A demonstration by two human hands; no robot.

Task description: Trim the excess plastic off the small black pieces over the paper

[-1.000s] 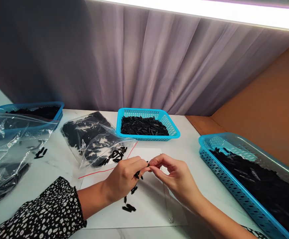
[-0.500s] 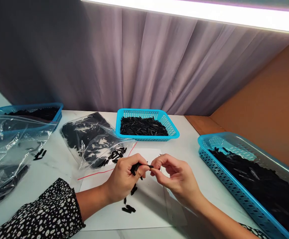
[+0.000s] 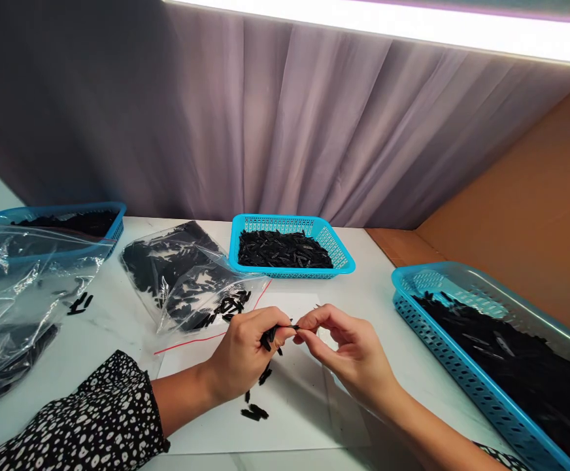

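Observation:
My left hand is closed around several small black strips, and its thumb and forefinger pinch the end of one more black strip. The fingertips of my right hand pinch the other end of that same strip, so the hands almost touch. What the strips are made of I cannot tell. Below the hands, loose black strips lie on a white sheet. Beside my left hand, an opened clear zip bag with a red seal line spills more strips.
A blue basket of black strips stands at the back. A larger blue basket is on the right, another blue basket at the far left. A clear plastic bag lies in front of that one. A cardboard panel rises at right.
Both hands stay at nearly the same spot. The fingertips have shifted slightly on the pinched strip, and less of it shows between them. The view has moved very slightly.

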